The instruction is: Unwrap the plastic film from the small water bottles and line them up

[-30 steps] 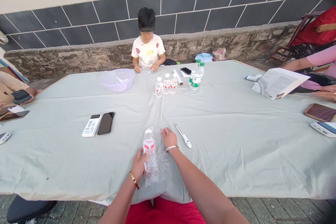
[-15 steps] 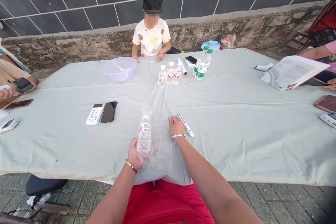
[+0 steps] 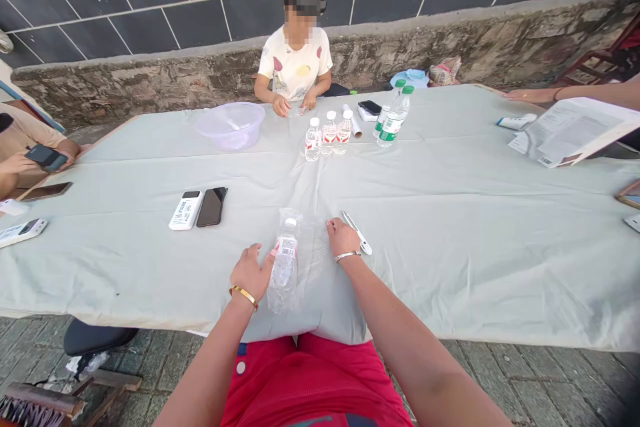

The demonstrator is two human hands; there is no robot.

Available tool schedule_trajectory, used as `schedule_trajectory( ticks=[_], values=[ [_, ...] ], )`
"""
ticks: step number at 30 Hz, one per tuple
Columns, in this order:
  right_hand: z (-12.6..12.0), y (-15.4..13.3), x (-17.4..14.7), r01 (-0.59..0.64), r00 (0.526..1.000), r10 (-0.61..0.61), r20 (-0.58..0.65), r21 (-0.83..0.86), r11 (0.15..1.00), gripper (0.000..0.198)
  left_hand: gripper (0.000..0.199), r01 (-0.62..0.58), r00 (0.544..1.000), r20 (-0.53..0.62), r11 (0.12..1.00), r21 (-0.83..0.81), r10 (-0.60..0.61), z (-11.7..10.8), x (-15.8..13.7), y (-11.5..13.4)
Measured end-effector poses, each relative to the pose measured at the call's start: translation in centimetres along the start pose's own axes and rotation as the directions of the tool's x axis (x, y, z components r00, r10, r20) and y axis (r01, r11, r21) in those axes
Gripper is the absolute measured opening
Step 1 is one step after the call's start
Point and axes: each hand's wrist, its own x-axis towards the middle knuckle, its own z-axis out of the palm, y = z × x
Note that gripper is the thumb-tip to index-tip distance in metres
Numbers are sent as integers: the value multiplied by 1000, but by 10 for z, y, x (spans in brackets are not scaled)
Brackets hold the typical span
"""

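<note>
A clear water bottle [image 3: 286,260] with a white cap and a red-and-white label lies on the cloth in front of me, loosely covered by clear plastic film [image 3: 313,243]. My left hand [image 3: 251,272] is just left of it, fingers apart, the thumb at the bottle's side. The film stretches to the right as far as my right hand [image 3: 343,237], which is closed and pinches its edge. Right beside that hand lies a white utility knife [image 3: 357,233], partly behind the knuckles.
Three small water bottles [image 3: 329,135], two green-capped bottles [image 3: 393,117] and a purple basin [image 3: 231,127] stand farther back. A white power bank [image 3: 185,211] and a black phone [image 3: 212,207] lie left. A person [image 3: 296,67] sits opposite; others are at both sides.
My left hand has let go of the wrapped bottle and moved to its left, and the bottle now rests on the cloth. My right hand stays closed near the knife. The view has shifted slightly.
</note>
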Motion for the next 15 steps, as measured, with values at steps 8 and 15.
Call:
schedule_trajectory(
  ticks=[8, 15],
  values=[
    [-12, -8, -12, 246, 946, -256, -199, -74, 966, 49, 54, -138, 989, -12, 964, 228, 144, 23, 0, 7],
    [-7, -34, -35, 795, 607, -784, 129, -94, 600, 36, 9, -72, 991, -124, 984, -163, 52, 17, 14, -19]
  ],
)
